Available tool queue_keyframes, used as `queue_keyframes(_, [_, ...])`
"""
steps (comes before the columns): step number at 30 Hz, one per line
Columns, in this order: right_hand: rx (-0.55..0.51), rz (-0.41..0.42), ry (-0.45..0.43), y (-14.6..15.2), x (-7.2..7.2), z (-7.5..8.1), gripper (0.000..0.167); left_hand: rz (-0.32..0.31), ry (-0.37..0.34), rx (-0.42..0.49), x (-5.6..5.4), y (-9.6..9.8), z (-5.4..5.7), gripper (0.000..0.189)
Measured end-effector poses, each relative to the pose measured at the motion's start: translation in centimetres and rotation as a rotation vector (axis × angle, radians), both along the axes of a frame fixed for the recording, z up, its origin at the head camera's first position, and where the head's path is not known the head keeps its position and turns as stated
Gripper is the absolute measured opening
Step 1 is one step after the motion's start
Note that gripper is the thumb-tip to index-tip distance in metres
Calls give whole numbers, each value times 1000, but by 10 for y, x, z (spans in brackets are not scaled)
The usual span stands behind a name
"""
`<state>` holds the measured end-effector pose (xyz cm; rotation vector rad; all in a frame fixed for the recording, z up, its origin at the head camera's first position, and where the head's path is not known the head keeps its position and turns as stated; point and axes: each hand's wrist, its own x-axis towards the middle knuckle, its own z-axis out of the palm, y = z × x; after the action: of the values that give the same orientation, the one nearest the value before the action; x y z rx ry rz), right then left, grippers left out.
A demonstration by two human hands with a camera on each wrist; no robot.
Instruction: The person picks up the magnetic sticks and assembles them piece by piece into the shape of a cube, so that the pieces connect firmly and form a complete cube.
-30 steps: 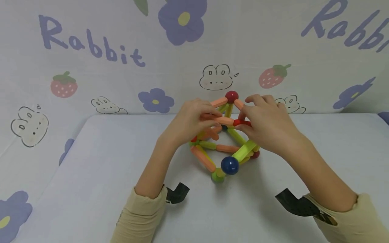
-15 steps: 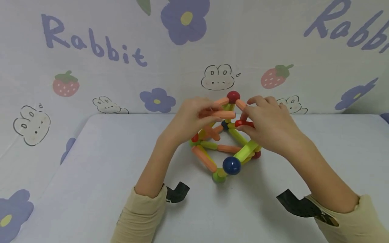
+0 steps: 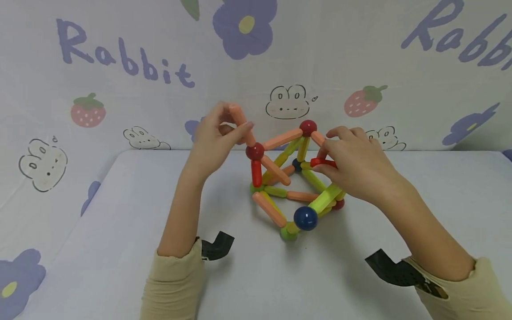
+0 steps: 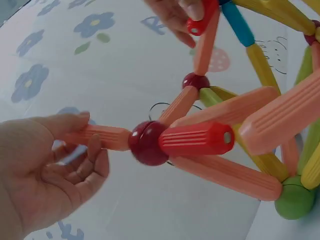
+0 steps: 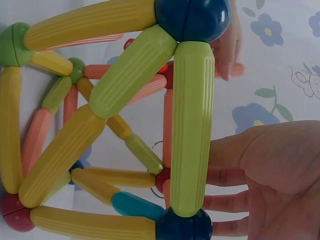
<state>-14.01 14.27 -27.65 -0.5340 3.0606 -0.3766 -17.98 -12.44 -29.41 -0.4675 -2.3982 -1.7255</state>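
Note:
A frame of magnetic sticks and balls stands on the table. My left hand (image 3: 214, 142) pinches an orange stick (image 3: 242, 123) that rises from a red ball (image 3: 254, 152) at the frame's upper left corner. In the left wrist view, that orange stick (image 4: 107, 137) meets the red ball (image 4: 150, 142), beside a red stick (image 4: 197, 139) with a free end. Opposite, my right hand (image 3: 356, 162) holds another red stick (image 3: 324, 163) between thumb and fingers, partly hiding the frame's right side. Its fingers lie behind a green stick (image 5: 192, 127) in the right wrist view.
At the near side, a blue ball (image 3: 306, 218) caps a raised green stick. A green ball (image 3: 289, 233) rests on the white table (image 3: 160, 249). Another red ball (image 3: 308, 128) forms the far top corner, close to the printed backdrop (image 3: 152, 106).
My left hand has moved left and up, swinging the orange stick away from the red stick to slant upward. A second ago their ends met. My right hand has stayed nearly still.

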Motion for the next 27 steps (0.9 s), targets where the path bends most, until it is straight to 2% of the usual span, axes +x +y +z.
queue_keyframes(8, [-4, -4, -13, 1, 0, 0, 17, 111, -422, 327, -13, -12, -9, 20])
queue_keyframes(11, [-7, -2, -11, 1, -1, 0, 17, 95, -575, 487, -21, -17, -17, 22])
queue_keyframes(14, [-10, 2, -10, 0, -1, -1, 17, 58, -658, 648, -27, -21, -23, 20])
queue_keyframes(16, [-11, 4, -10, 0, -1, -1, 17, 24, -641, 698, -28, -21, -24, 15])
queue_keyframes(19, [-13, 8, -10, 1, 0, -1, 17, -31, -506, 654, -25, -15, -22, 7])
queue_keyframes(23, [-15, 15, -6, 3, 0, 0, 18, -113, -259, 416, -13, 4, -14, 12])
queue_keyframes(27, [-23, 15, -9, 5, 0, 1, 20, -206, -70, 129, -1, 26, -11, 24])
